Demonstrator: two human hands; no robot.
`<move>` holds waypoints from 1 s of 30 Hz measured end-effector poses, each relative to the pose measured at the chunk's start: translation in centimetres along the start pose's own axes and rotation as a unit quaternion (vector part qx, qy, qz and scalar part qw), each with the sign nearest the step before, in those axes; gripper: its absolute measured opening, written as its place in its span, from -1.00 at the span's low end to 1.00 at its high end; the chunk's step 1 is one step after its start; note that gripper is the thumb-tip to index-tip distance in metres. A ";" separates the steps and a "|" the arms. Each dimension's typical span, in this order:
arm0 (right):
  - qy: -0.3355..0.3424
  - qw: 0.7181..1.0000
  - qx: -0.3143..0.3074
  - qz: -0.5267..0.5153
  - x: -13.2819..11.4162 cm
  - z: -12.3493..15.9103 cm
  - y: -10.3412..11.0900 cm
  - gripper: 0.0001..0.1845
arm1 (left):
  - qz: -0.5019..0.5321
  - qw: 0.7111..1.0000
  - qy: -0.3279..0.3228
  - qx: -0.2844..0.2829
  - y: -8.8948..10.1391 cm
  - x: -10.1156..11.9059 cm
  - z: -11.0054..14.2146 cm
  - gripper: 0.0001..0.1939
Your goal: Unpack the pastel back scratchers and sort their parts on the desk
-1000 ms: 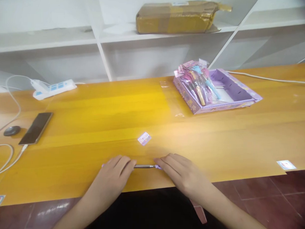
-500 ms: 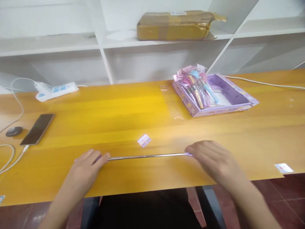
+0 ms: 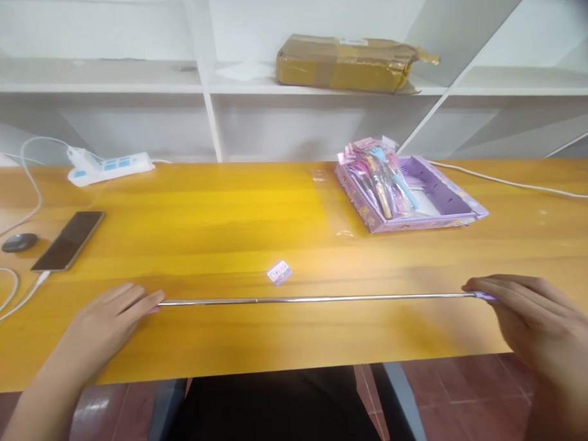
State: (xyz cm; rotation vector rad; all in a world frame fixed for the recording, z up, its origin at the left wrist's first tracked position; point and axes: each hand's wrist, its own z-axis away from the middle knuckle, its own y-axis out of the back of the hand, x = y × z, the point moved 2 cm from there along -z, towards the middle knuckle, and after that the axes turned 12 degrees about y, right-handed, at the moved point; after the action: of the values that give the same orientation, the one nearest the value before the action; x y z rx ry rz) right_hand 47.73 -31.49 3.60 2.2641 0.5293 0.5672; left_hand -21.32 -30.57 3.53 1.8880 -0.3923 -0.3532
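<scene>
A thin silver telescopic rod (image 3: 310, 299) stretches nearly level across the front of the table, a joint showing along its length. My left hand (image 3: 110, 320) is closed round its left end, where a bit of pink shows under the fingers. At the other end, my right hand (image 3: 536, 312) grips a purple end piece (image 3: 485, 296). Both ends are mostly hidden by my fingers. Just behind the rod lies a small printed card (image 3: 279, 272), apart from both hands.
A purple cardboard tray (image 3: 426, 223) holds several bagged, colourful sticks (image 3: 384, 185). At left are a phone (image 3: 69, 241) on a cable, a black mouse (image 3: 20, 242) and a white power strip (image 3: 110, 169). A taped carton (image 3: 347, 65) sits on the white shelf behind.
My hands have moved apart, the right one far to the right and the left one leftward. The rod between them has become much longer.
</scene>
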 end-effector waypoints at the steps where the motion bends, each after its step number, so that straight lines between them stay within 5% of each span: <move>1: -0.007 1.000 -0.015 -0.019 0.2 0.4 -0.5 -0.80 | -0.004 1.000 -0.003 0.005 -0.2 0.1 -0.3 -0.76; 12: -0.136 0.984 -0.090 -0.076 0.8 3.2 -2.5 -0.81 | 0.009 1.000 0.016 0.025 0.0 1.3 -0.6 -0.86; 18: -0.182 0.974 -0.097 -0.095 0.9 4.0 -2.6 -0.79 | -0.062 0.997 0.001 0.049 0.3 0.0 0.5 -0.86; 30: -0.230 0.969 -0.082 -0.039 0.3 4.1 -2.6 -0.82 | -0.001 0.999 0.027 0.037 -0.7 -1.3 1.8 -0.75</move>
State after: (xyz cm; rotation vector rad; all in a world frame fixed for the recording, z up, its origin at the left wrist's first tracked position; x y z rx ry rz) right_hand 49.62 -31.93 -0.80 2.1107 0.3196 0.0336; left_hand -23.20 -31.33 2.37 1.9666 -0.3722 -0.2908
